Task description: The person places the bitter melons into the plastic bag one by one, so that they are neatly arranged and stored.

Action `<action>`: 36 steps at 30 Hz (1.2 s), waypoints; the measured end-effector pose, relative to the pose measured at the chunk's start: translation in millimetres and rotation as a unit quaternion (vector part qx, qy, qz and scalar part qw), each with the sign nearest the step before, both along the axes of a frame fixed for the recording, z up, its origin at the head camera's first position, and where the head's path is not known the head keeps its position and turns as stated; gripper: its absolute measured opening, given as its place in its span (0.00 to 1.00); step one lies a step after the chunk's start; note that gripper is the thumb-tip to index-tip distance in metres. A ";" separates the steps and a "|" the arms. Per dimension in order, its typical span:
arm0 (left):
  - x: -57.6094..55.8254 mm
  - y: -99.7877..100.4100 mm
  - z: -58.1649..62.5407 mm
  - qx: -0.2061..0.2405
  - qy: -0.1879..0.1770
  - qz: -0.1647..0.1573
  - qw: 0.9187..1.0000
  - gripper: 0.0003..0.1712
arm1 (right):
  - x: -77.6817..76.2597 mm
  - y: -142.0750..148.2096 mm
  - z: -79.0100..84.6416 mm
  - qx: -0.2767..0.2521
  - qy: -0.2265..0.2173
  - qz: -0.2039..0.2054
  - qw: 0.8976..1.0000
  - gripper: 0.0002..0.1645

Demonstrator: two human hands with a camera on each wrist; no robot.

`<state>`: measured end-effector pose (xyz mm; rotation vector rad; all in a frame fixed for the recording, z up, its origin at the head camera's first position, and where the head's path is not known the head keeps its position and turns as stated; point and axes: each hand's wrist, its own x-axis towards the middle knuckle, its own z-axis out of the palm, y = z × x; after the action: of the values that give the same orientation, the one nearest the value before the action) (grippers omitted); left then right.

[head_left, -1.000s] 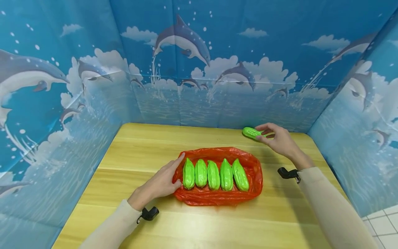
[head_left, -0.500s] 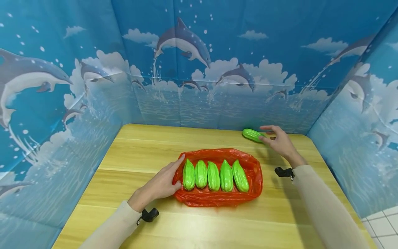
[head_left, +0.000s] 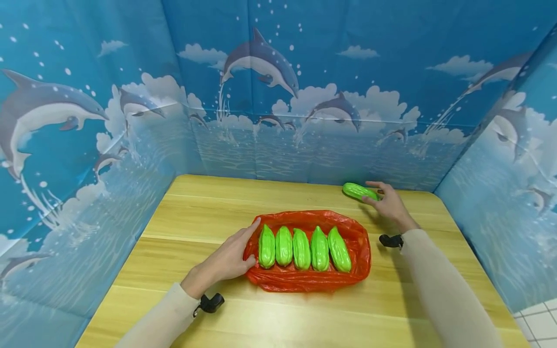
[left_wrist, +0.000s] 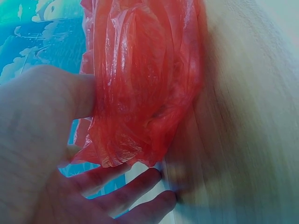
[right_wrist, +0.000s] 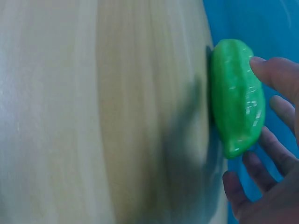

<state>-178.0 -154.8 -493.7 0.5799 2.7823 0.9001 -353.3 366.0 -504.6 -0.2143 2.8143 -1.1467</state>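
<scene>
Beyond the bag, at the table's far edge, lies a glossy green, ridged bitter melon (head_left: 357,191). My right hand (head_left: 389,205) is at its right end, thumb and fingers spread; the thumb tip overlaps the melon's side in the right wrist view (right_wrist: 275,74). Several matching bitter melons (head_left: 301,249) stand side by side in a row inside an open red plastic bag (head_left: 300,282). At the bag's left end rests my left hand (head_left: 226,258), thumb and index finger apart along its rim. The left wrist view shows the other fingers (left_wrist: 135,191) extended below the crinkled bag.
A light wooden table (head_left: 191,205) carries everything. Blue dolphin-print cloth (head_left: 278,150) stands up behind the table and along both sides. A black wrist camera (head_left: 390,240) sits at the right cuff, another camera (head_left: 212,303) at the left.
My right forearm has swung left and the right hand's fingers sit a little further back along the melon. The left hand stays at the bag. The head view has shifted slightly.
</scene>
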 end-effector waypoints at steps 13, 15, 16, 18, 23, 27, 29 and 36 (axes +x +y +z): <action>0.3 1.3 0.8 0.000 -0.004 0.000 1.000 0.61 | -2.3 -0.8 -18.5 -0.013 0.000 -0.015 1.000 0.48; 1.4 1.3 0.5 -0.001 -0.005 0.000 1.000 0.61 | -2.5 -0.7 -20.7 -0.011 -0.001 -0.015 1.000 0.48; 1.7 1.3 0.1 -0.002 -0.006 0.001 1.000 0.61 | -2.2 -0.8 -21.1 -0.010 -0.001 -0.015 1.000 0.48; 2.0 1.2 -0.5 -0.004 -0.006 0.003 1.000 0.61 | -2.0 -1.7 -21.9 -0.008 -0.001 -0.015 1.000 0.49; 1.9 0.9 -0.1 -0.009 -0.007 0.006 1.000 0.62 | -2.9 -2.9 -24.6 -0.009 0.000 -0.020 1.000 0.50; 2.2 0.8 0.9 -0.008 -0.005 0.006 1.000 0.62 | -4.2 -2.9 -26.2 -0.013 0.008 -0.025 1.000 0.49; 1.9 0.8 1.1 -0.008 -0.005 0.005 1.000 0.63 | -6.2 -0.6 -28.2 -0.017 0.017 -0.027 0.999 0.49; 1.6 0.7 0.9 -0.006 -0.008 0.003 1.000 0.62 | 1.1 0.9 -20.5 -0.017 0.013 -0.046 0.999 0.51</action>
<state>-176.4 -154.1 -492.8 0.5615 2.7747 0.8847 -352.2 366.8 -525.1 -0.1044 2.8556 -1.2182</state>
